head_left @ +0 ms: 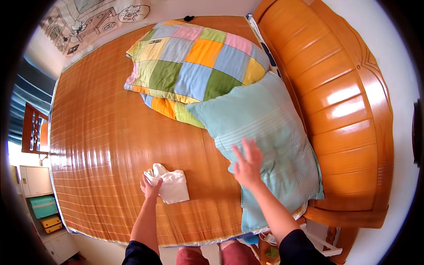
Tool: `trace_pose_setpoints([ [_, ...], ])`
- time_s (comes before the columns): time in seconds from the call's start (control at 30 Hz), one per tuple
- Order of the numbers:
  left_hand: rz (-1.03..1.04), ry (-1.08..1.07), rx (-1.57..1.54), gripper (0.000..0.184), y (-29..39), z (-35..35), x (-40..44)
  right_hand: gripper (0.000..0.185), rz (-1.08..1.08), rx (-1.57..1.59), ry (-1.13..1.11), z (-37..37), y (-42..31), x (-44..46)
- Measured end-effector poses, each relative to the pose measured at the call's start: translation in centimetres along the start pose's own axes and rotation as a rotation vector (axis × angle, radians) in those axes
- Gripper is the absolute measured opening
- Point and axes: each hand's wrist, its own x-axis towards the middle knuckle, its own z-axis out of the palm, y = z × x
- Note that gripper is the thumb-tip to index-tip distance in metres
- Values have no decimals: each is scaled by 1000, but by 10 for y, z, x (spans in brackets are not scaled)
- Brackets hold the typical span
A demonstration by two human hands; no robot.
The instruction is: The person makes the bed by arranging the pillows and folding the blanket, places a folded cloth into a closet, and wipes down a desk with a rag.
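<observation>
Head view: the left hand (152, 186) grips the left edge of 1 white cloth (173, 187), located on the brown mat (110, 132). The right hand (248, 164), fingers spread, is positioned over 1 teal pillow (274, 145); contact cannot be determined. The hands are apart.

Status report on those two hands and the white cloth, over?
Left hand gripping white cloth. Right hand open, by teal pillow. Nothing seen blocking the cloth.

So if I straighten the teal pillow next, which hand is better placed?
Right, I'd say: the right hand is open over the teal pillow, while the left hand grips the white cloth.
</observation>
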Motion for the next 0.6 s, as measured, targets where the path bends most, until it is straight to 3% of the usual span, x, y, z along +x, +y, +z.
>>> trace_pose_setpoints([
  [0.03,-6,0,-11,97,15,-10,7,60,-40,-26,-53,9,-21,19],
  [0.1,-171,-257,253,124,50,-29,13,57,-136,-48,-129,30,-48,56],
  [0.17,-166,-295,294,129,55,-26,28,54,-182,-173,-214,53,-48,90],
  [0.27,-258,-260,313,138,67,-19,39,39,-123,-320,-65,113,48,114],
  [0.37,-273,-248,293,140,74,-21,48,35,60,-592,-58,73,93,126],
  [0.43,-287,-260,297,142,80,-21,55,37,206,-667,-51,53,107,139],
  [0.5,-292,-238,373,143,82,-19,62,50,390,-745,-307,34,91,166],
  [0.53,-280,-258,353,144,81,-20,65,50,376,-752,-307,33,75,179],
  [0.6,-275,-261,345,144,79,-17,69,72,223,-608,-241,49,35,200],
])
